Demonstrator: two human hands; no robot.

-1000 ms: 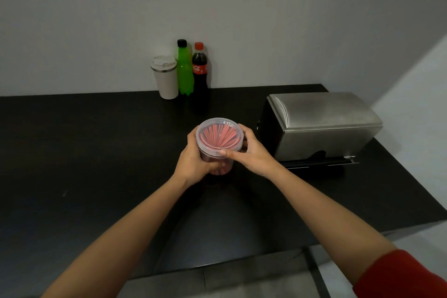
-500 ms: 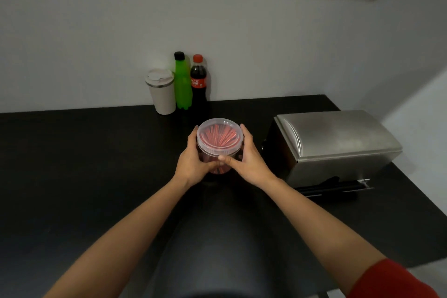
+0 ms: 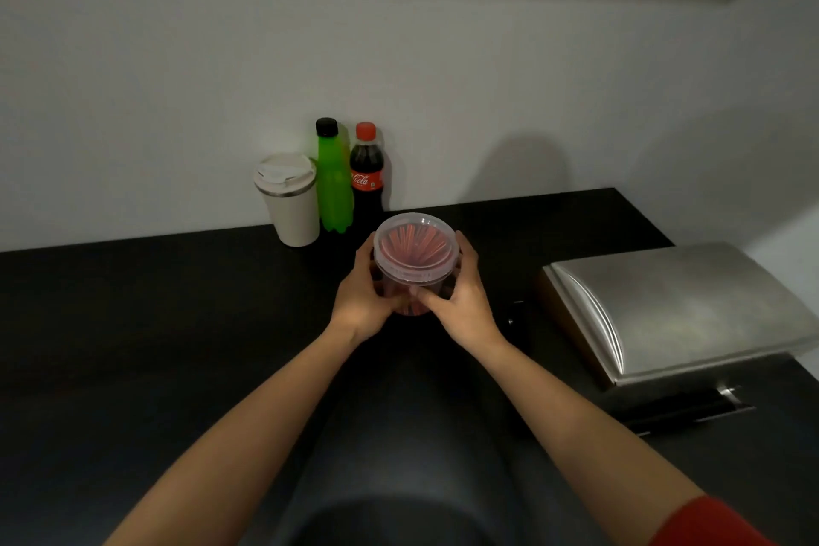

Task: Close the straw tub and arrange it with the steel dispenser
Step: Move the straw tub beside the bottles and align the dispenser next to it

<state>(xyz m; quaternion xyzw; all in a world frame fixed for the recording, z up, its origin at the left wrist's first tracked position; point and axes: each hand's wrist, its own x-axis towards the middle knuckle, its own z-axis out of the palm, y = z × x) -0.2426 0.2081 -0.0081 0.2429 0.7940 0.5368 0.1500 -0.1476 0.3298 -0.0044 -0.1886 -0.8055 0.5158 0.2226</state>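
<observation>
You hold the straw tub [image 3: 415, 262] upright, lid on, with your left hand [image 3: 361, 295] and right hand [image 3: 461, 295] wrapped around its sides. The steel dispenser [image 3: 678, 310] lies well apart to your right, so your right hand is nearer.

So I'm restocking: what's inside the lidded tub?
Through the clear lid of the straw tub, red straws show. The left hand and right hand hide their lower ends.
</observation>
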